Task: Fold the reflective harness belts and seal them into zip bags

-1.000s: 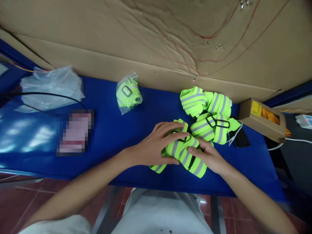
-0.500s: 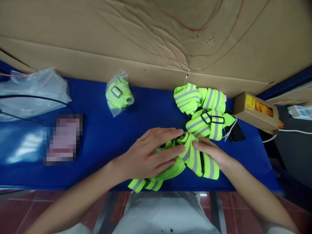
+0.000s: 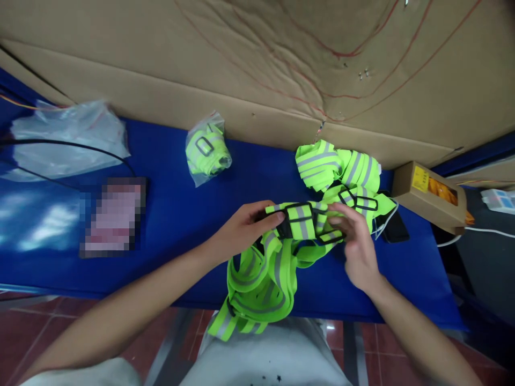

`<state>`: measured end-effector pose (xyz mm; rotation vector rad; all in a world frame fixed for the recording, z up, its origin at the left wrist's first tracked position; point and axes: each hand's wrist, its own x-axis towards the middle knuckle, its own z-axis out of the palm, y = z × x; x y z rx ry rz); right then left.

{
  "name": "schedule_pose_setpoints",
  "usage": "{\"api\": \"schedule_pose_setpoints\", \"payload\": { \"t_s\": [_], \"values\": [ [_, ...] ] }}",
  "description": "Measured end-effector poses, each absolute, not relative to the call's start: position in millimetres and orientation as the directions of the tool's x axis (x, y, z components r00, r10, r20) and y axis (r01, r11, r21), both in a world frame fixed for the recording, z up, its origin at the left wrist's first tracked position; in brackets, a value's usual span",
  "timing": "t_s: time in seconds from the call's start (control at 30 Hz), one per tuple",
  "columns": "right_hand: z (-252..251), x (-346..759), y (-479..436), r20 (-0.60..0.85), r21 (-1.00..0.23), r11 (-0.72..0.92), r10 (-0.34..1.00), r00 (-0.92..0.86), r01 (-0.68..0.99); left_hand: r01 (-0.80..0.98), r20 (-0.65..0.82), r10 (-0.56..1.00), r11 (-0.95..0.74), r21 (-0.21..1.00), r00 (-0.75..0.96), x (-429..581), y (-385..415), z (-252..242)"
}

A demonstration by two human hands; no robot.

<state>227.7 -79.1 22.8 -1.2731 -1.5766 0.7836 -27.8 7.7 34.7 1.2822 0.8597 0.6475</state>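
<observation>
A neon-yellow reflective strap [image 3: 263, 289] with grey stripes and black buckles hangs in loose loops near the table's front edge. My left hand [image 3: 251, 225] pinches its upper part beside a black buckle [image 3: 300, 221], thumb on top. At the other end of that stretch, my right hand [image 3: 356, 241] has its fingers closed on the strap near a second black buckle. Part of the strap drapes over the table edge toward the lap. Just beyond my right hand lie several rolled reflective straps [image 3: 338, 166], one with black buckles on top.
A bagged rolled strap [image 3: 208, 150] lies at the back middle. Clear plastic bags [image 3: 72, 139] and a blurred-out device [image 3: 115, 214] are at left. A cardboard box [image 3: 430, 195] and a dark phone [image 3: 394, 228] with a white cable sit at right. A cardboard wall [image 3: 241, 69] stands behind.
Both hands have lifted and spread the strap's buckled part, so its black buckles now show. Its loops hang more openly below. The view has shifted slightly.
</observation>
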Motion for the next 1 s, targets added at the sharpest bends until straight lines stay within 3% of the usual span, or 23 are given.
{"api": "schedule_pose_setpoints", "payload": {
  "t_s": [0.07, 0.13, 0.27, 0.4, 0.5, 0.57, 0.7, 0.8, 0.9, 1.0],
  "values": [
    [21.7, 223.4, -79.3, 0.442, -0.701, 0.431, 0.888, -0.129, 0.569, -0.012, -0.28, 0.8, 0.338, 0.941, 0.531, -25.1, 6.6, 29.5],
    [20.9, 217.4, -79.0, 0.472, -0.554, 0.495, 0.849, -0.237, 0.669, -0.064, -0.345, 0.752, 0.455, 0.888, 0.562, -23.8, 5.5, 27.4],
    [19.9, 211.8, -77.6, 0.441, -0.456, 0.493, 0.848, -0.293, 0.741, -0.121, -0.42, 0.683, 0.595, 0.794, 0.598, -25.2, 6.9, 29.5],
    [21.2, 217.9, -75.7, 0.506, -0.374, 0.482, 0.822, -0.262, 0.792, -0.07, -0.517, 0.615, 0.681, 0.729, 0.595, -28.3, 11.6, 29.3],
    [23.9, 221.4, -76.0, 0.501, -0.279, 0.587, 0.764, -0.406, 0.76, 0.0, -0.52, 0.576, 0.67, 0.742, 0.631, -29.1, 12.6, 24.6],
    [25.1, 221.1, -76.9, 0.457, -0.292, 0.618, 0.761, -0.461, 0.73, 0.059, -0.501, 0.569, 0.62, 0.782, 0.652, -27.8, 11.4, 20.9],
    [25.9, 219.8, -77.3, 0.422, -0.518, 0.514, 0.849, -0.318, 0.684, 0.144, -0.424, 0.638, 0.443, 0.885, 0.642, -23.9, 6.3, 19.0],
    [28.1, 221.8, -76.5, 0.382, -0.639, 0.431, 0.897, -0.224, 0.637, 0.148, -0.138, 0.75, 0.054, 0.987, 0.647, -25.7, 3.4, 24.8],
    [31.5, 223.5, -77.3, 0.306, -0.711, 0.369, 0.929, -0.209, 0.599, 0.063, 0.21, 0.695, -0.345, 0.937, 0.687, -30.2, 2.4, 32.9],
    [34.0, 222.5, -79.0, 0.232, -0.771, 0.306, 0.952, -0.201, 0.559, -0.029, 0.352, 0.596, -0.482, 0.876, 0.721, -32.2, 0.4, 38.1]
  ]
}}
